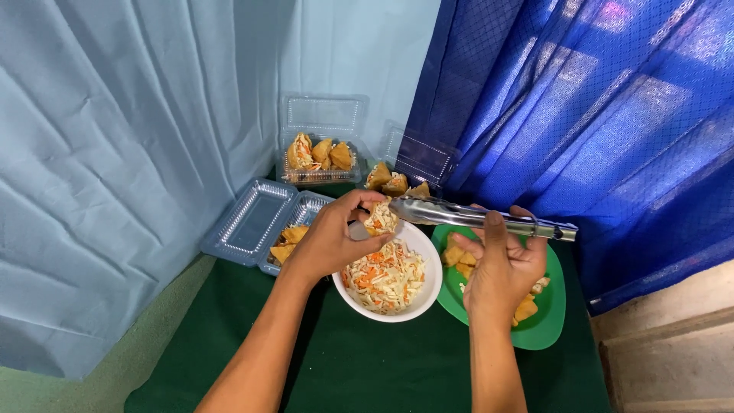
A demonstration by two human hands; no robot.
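**Filling a fried pocket over the white bowl**

The left hand (332,241) is curled around a small fried pocket (379,218). The fingers and thumb pinch it shut-tight, and it sits just above the far edge of the white bowl (425,294). The pocket is stuffed with shredded salad.

The right hand (501,264) is closed around metal tongs (478,218). The tongs lie sideways, and their tips point left and reach the pocket. The tong arms look squeezed close together.

The white bowl is near the middle of the dark green table cloth (367,367). It holds a heap of shredded salad (384,279) in white and orange.

To the right of the bowl, touching it, is a green plate (547,317) with more fried pieces on it. The right hand hovers over this plate.

To the left is an open clear plastic box (252,222) with a few fried pieces in one half. Farther back stands another clear box (321,164) with filled pockets inside. More filled pockets (390,182) sit just right of it.

A light blue curtain (115,153) hangs on the left. A dark blue curtain (596,115) hangs on the right.
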